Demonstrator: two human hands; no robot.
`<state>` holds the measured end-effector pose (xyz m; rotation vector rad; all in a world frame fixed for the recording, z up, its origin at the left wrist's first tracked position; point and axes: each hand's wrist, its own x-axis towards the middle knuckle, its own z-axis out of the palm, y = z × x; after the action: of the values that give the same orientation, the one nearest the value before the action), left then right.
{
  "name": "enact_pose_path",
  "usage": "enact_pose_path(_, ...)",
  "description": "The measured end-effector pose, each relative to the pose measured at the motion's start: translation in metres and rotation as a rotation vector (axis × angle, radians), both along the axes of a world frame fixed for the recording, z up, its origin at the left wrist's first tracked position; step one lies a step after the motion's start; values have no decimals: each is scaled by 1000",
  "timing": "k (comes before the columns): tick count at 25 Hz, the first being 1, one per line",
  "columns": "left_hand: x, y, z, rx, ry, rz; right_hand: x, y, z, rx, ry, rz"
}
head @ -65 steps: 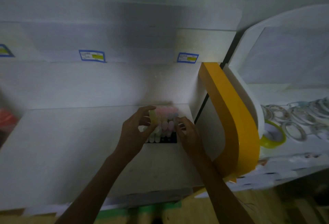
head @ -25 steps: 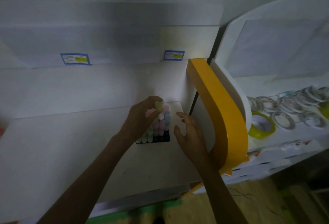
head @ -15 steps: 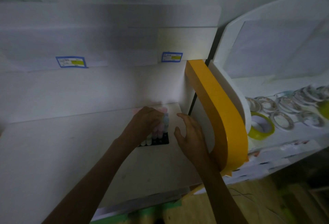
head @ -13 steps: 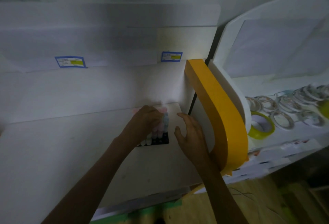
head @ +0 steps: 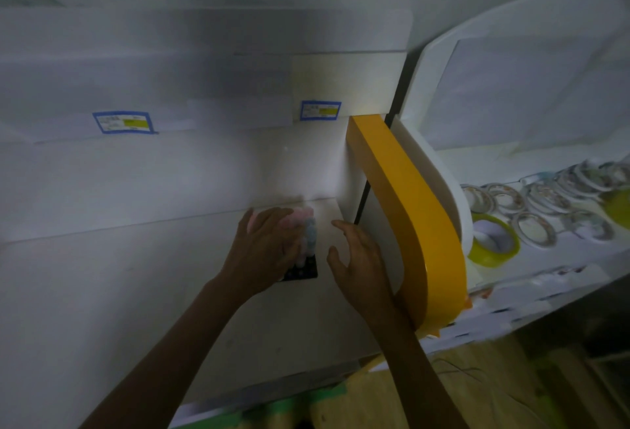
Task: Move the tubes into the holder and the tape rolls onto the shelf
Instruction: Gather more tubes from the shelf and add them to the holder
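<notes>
Tubes [head: 308, 224] are feeling light and slippery as my left hand [head: 262, 251] is pressing them into the holder [head: 301, 271], my right hand [head: 358, 258] hovering empty, fingers spread, beside it.

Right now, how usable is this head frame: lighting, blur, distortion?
Head view: dim and soft throughout; a brighter patch lights the wall above the tubes; the left hand covers most of them; shelf edges bow from the wide lens; tape rolls blurred.
</notes>
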<state>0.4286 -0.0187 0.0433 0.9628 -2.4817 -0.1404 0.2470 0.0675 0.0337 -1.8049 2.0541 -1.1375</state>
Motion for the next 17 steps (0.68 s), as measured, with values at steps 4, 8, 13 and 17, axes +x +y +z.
enact_pose_path(4, -2, 9, 6, 5, 15, 36, 1, 3, -2, 10, 31, 12)
enact_pose_path(8, 2, 17, 5, 3, -88, 52, 4, 10, -1, 45, 29, 5)
enact_pose_path(13, 18, 26, 14, 22, -75, 58, 15, 28, 16, 14, 12, 10)
enact_pose_path(17, 48, 35, 14, 23, -76, 31, 33, 51, 35, -12, 15, 22)
